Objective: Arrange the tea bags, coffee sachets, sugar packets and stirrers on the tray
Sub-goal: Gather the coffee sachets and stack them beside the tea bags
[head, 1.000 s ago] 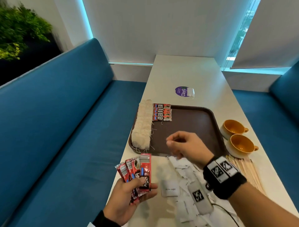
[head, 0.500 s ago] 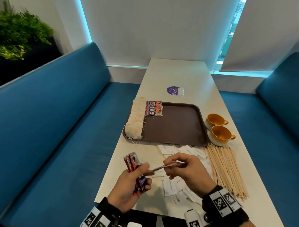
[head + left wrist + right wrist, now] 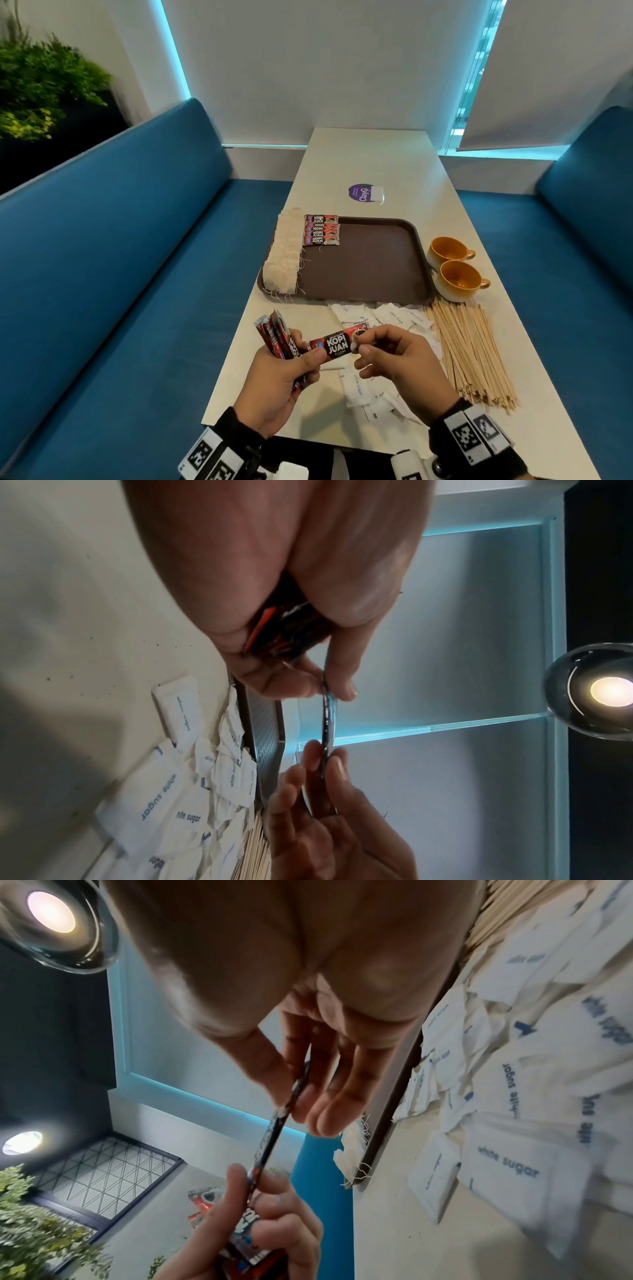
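Pinching one Kopi Juan sachet [image 3: 337, 343] at opposite ends above the surface [image 3: 370, 161], both hands are clamped on it: the right hand [image 3: 404, 359] by thumb and forefinger, the left hand [image 3: 281, 380] also gripping a fan of sachets [image 3: 274, 334]. Four sachets [image 3: 321, 230] lie on the tray [image 3: 370, 270] beside the tea bags [image 3: 283, 253].

A brown tray [image 3: 370, 267] holds a cream row of tea bags [image 3: 284, 253] along its left edge, with four red coffee sachets [image 3: 321, 230] stacked beside them. White sugar packets [image 3: 390, 318] and wooden stirrers [image 3: 469, 353] lie just before the tray.
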A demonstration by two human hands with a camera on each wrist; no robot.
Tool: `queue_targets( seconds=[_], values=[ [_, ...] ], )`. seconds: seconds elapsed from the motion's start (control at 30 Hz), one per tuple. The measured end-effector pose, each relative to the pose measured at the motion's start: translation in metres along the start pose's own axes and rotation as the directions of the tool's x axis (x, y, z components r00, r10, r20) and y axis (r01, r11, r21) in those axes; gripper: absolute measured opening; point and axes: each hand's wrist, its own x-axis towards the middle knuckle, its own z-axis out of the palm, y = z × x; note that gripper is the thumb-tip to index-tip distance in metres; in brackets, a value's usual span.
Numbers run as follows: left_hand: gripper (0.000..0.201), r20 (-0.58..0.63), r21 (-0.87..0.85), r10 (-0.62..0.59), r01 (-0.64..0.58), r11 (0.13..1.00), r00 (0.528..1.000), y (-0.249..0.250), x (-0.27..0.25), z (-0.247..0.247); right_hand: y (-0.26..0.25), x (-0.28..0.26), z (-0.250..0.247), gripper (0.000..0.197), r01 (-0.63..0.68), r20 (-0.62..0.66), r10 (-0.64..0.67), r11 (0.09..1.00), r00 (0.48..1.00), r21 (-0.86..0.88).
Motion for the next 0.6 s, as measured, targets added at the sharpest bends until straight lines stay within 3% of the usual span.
queue_targets(
  seconds=[0.13, 0.23, 0.33, 0.43, 0.6],
  values=[
    [0.039, 0.021, 0.045, 0.006, -0.007, 0.999, 1.000, 0.000, -0.001, -0.003, 0.000, 0.003, -0.001, 0.025, 0.033, -0.068, -0.032, 0.999, 0.997, 0.017],
    [0.036, -0.031, 0.044, -0.005, 0.006, 0.999, 1.000, 0.003, 0.001, -0.005, -0.002, 0.006, -0.003, 0.039, 0.017, -0.021, -0.017, 1.000, 1.000, 0.013],
    [0.022, -0.095, -0.029, -0.071, 0.069, 0.997, 0.993, 0.007, 0.003, -0.006, -0.003, 0.009, -0.002, 0.029, -0.027, 0.001, 0.028, 0.998, 1.000, -0.054],
    [0.019, -0.080, -0.140, -0.170, 0.158, 0.977, 0.982, 0.010, 0.005, -0.014, -0.001, 0.016, -0.002, 0.024, -0.057, -0.041, 0.053, 0.995, 0.998, -0.079],
    [0.035, -0.030, -0.228, -0.265, 0.251, 0.941, 0.964, 0.007, 0.015, -0.034, -0.012, 0.042, -0.006, 0.023, -0.036, -0.095, 0.021, 0.987, 0.995, -0.160]
  ],
)
